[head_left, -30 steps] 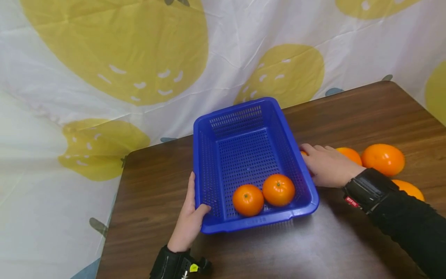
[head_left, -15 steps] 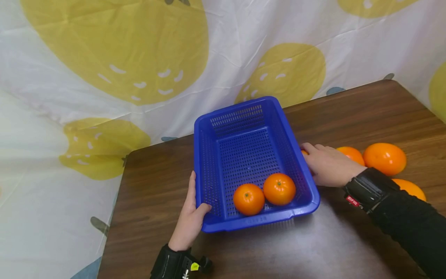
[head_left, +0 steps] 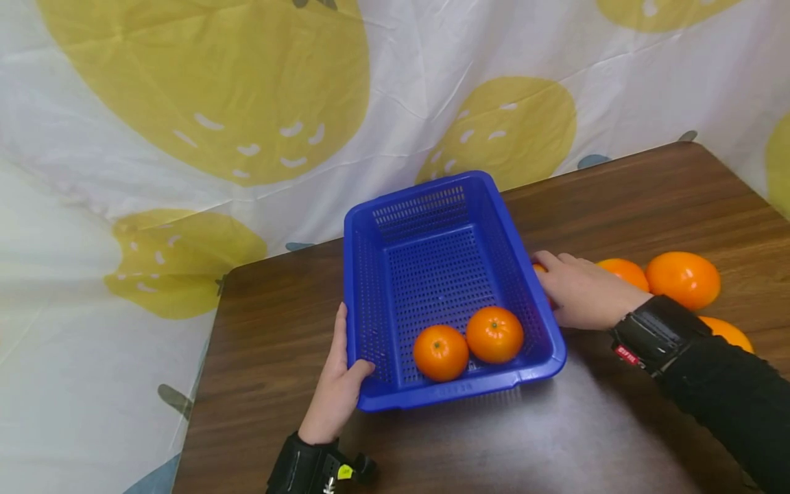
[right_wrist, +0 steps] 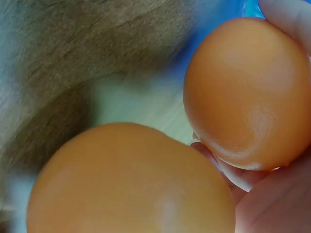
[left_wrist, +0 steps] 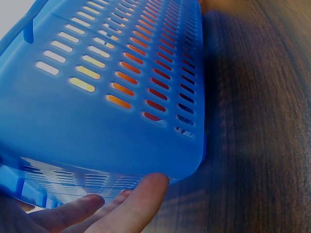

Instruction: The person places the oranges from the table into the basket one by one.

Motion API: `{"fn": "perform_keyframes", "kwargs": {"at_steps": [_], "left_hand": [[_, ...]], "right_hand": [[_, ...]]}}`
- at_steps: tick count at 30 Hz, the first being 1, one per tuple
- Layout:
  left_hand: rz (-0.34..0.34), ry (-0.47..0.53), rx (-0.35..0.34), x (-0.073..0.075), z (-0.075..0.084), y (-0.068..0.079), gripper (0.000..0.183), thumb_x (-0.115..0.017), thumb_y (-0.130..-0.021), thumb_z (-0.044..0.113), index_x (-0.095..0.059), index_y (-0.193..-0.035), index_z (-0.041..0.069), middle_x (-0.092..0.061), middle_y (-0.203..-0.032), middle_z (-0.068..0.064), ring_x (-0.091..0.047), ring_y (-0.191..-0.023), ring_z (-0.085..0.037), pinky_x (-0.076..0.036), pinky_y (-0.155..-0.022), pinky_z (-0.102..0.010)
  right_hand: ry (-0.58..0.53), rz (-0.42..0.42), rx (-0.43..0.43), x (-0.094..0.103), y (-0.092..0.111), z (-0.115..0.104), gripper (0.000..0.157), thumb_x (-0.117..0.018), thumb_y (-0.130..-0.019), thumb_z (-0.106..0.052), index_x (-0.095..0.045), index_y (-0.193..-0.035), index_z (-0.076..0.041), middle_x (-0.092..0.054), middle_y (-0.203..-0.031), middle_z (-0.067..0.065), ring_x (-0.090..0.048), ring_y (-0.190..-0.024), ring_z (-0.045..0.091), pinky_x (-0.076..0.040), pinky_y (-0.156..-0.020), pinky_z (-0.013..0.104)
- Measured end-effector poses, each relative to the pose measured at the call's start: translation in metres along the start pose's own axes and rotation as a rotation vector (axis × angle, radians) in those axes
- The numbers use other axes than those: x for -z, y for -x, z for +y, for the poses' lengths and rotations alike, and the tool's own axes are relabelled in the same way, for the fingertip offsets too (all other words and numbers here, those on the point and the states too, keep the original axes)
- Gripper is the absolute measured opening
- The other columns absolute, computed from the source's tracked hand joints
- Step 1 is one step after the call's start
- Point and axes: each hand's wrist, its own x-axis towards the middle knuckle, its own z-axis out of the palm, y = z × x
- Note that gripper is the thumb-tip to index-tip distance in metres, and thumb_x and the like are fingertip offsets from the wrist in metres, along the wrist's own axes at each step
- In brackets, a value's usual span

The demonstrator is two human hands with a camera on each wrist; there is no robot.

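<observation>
A blue plastic basket (head_left: 432, 274) with slotted walls rests on the table, angled slightly. Two oranges (head_left: 441, 353) sit side by side at its near end. My left hand (head_left: 333, 392) grips the basket's near left side, thumb over the rim and fingers along the outer wall. Just outside the right wall, my right hand (head_left: 583, 291) holds an orange (right_wrist: 248, 92) in curled fingers. Most of that orange is hidden by the hand and the rim in the head view. Through the slots of the basket wall (left_wrist: 63, 111), orange colour shows in the left wrist view.
Beyond my right wrist lie a partly covered orange (head_left: 625, 273), a large orange (head_left: 684, 280) and another orange (head_left: 728, 333) half behind the sleeve. The brown wooden table (head_left: 265, 357) ends at a white cloth (head_left: 395, 103) printed with yellow fruit.
</observation>
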Motion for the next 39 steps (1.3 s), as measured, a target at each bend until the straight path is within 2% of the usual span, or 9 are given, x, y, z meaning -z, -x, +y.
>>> {"fn": "perform_keyframes", "kwargs": {"at_steps": [6, 11, 20, 31, 39], "left_hand": [[0.002, -0.004, -0.001, 0.000, 0.000, 0.000, 0.086, -0.038, -0.085, -0.005, 0.001, -0.146, 0.041, -0.003, -0.155, 0.011, -0.021, -0.133, -0.016, -0.018, -0.109, -0.055], [0.001, 0.001, -0.004, 0.000, 0.001, 0.000, 0.087, -0.038, -0.085, -0.006, 0.001, -0.146, 0.041, -0.004, -0.155, 0.010, -0.022, -0.133, -0.016, -0.018, -0.110, -0.054], [0.010, -0.005, -0.001, -0.001, 0.000, -0.001, 0.087, -0.039, -0.085, -0.004, 0.001, -0.146, 0.042, -0.005, -0.155, 0.010, -0.023, -0.132, -0.015, -0.018, -0.110, -0.054], [0.011, -0.002, -0.010, -0.001, 0.000, -0.001, 0.086, -0.039, -0.085, -0.004, 0.002, -0.147, 0.039, -0.006, -0.155, 0.010, -0.023, -0.132, -0.015, -0.018, -0.110, -0.054], [0.007, -0.008, 0.002, 0.000, 0.000, 0.000, 0.086, -0.039, -0.086, -0.003, 0.000, -0.145, 0.045, -0.005, -0.155, 0.009, -0.023, -0.133, -0.017, -0.020, -0.109, -0.054]], "right_hand": [[-0.002, -0.009, -0.011, 0.004, 0.001, 0.002, 0.058, -0.068, -0.073, -0.048, -0.055, -0.122, -0.021, -0.052, -0.119, 0.013, -0.050, -0.099, 0.030, -0.047, -0.083, 0.053], [0.018, -0.035, -0.030, 0.008, 0.001, 0.005, 0.067, -0.065, -0.072, -0.056, -0.050, -0.129, -0.024, -0.052, -0.119, 0.012, -0.050, -0.099, 0.031, -0.047, -0.081, 0.053], [0.041, -0.045, -0.063, 0.015, 0.002, 0.006, 0.070, -0.060, -0.072, -0.064, -0.050, -0.129, -0.025, -0.051, -0.121, 0.011, -0.050, -0.101, 0.030, -0.049, -0.080, 0.053], [0.051, -0.039, -0.055, 0.025, 0.003, 0.006, 0.072, -0.067, -0.071, -0.056, -0.048, -0.132, -0.022, -0.050, -0.120, 0.010, -0.050, -0.099, 0.027, -0.050, -0.080, 0.049], [0.068, -0.048, -0.061, 0.034, 0.003, 0.003, 0.070, -0.070, -0.071, -0.048, -0.049, -0.131, -0.021, -0.050, -0.121, 0.012, -0.050, -0.099, 0.028, -0.050, -0.079, 0.049]]}}
